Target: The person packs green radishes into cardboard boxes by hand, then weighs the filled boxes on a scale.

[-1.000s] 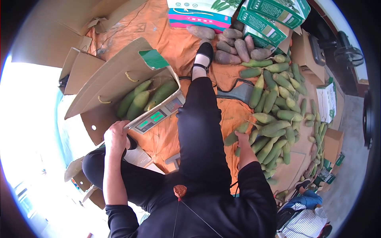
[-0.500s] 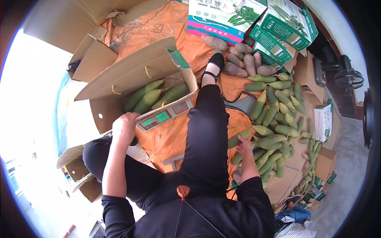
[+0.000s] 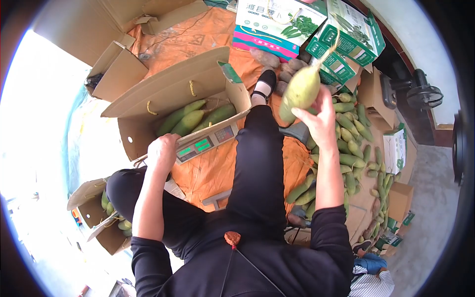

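An open carton (image 3: 163, 81) sits on your left, holding green radishes (image 3: 188, 122). A radish pile (image 3: 350, 161) spreads on your right. Your right hand (image 3: 322, 118) grasps one raised radish (image 3: 302, 90) (its thin root points away from you); your left hand (image 3: 162, 151) curls at the carton's near edge, its grip unclear.

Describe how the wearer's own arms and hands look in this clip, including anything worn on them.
Plain black sleeves cover the upper arms, left and right, leaving both forearms bare. The left hand and right hand are ungloved; no watch or bracelet shows.
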Demonstrator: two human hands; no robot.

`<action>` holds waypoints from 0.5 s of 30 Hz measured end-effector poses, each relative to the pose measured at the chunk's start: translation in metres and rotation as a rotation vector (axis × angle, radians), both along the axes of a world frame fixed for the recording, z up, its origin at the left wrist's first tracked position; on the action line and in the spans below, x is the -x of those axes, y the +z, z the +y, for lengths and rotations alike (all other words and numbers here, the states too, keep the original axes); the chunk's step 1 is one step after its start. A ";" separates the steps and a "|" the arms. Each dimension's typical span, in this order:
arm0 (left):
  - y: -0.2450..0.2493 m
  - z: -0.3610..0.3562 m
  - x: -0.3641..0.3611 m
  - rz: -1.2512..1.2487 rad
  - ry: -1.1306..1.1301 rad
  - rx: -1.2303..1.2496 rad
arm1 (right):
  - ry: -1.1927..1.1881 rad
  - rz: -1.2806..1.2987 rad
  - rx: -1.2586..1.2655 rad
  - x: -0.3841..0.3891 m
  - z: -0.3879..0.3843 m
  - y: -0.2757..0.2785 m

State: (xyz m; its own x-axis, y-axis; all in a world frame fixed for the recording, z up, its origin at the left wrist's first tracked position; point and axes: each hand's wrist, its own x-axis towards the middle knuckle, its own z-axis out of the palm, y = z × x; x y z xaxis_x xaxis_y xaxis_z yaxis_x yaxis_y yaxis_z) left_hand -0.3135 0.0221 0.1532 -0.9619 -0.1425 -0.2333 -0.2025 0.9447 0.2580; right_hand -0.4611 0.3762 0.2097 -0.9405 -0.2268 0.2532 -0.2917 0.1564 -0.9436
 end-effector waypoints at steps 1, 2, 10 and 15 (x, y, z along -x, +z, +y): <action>0.001 0.000 0.000 0.000 -0.005 -0.004 | 0.047 0.059 -0.053 0.001 -0.018 0.025; 0.001 0.000 0.000 0.004 -0.019 0.010 | 0.118 0.014 0.065 -0.001 -0.041 0.044; 0.007 0.003 0.004 -0.078 -0.035 0.038 | 0.459 0.330 -0.390 -0.005 -0.179 0.035; 0.008 0.003 0.005 -0.130 -0.023 0.082 | 0.564 0.442 -0.955 0.001 -0.223 -0.028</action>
State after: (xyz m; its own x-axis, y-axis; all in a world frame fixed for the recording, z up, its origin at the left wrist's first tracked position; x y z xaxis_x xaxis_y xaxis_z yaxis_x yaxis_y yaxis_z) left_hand -0.3187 0.0248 0.1617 -0.9274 -0.1447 -0.3448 -0.2074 0.9663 0.1523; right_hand -0.4622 0.1528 0.1816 -0.5219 -0.8523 0.0343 -0.8147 0.4862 -0.3160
